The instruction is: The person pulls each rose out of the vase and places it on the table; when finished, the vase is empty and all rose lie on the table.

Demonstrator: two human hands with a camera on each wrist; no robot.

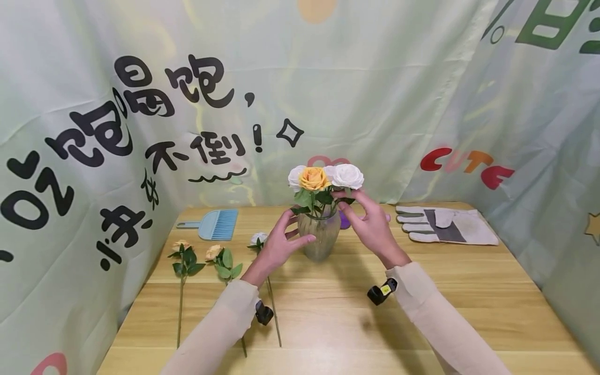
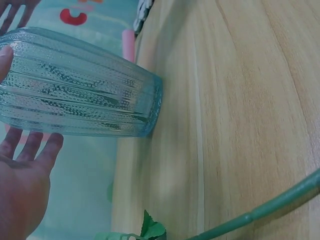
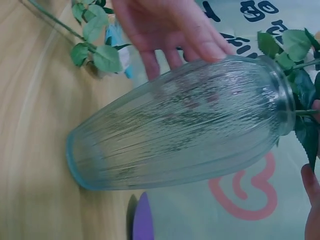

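Glass vase (image 1: 320, 239): upright on the desk (image 1: 323, 323), toward its far side, with 12 o'clock pointing away from the person. Clear and ribbed, it looks stiff, breakable and the heaviest piece here; the bumpy pattern should help against slipping.
Where to hold the vase: it narrows toward the base, so I'd cup the wide body below the lip, thumb facing fingers, and never pull at the rim.
Left grip (image 1: 279, 242): at the vase's 8 o'clock, relaxed, fingers loosely along one side and thumb on the other, not clenched.
Right grip (image 1: 372, 224): at the vase's 2 o'clock, fingers among stem and leaves under the big white rose (image 1: 348, 176); whether they pinch, I can't tell.
Yellow-orange rose (image 1: 314, 178): at the vase mouth, 9 o'clock of the big white one. Both look artificial: light, soft-petalled, wiry below. Best taken by the stem, just under the head.
Loose stems: a peach rose (image 1: 180, 246), a second peach rose (image 1: 213, 252) and a small white rose (image 1: 258, 239), all toward the vase's 8 to 9 o'clock; probably springy, easily lifted mid-stem.
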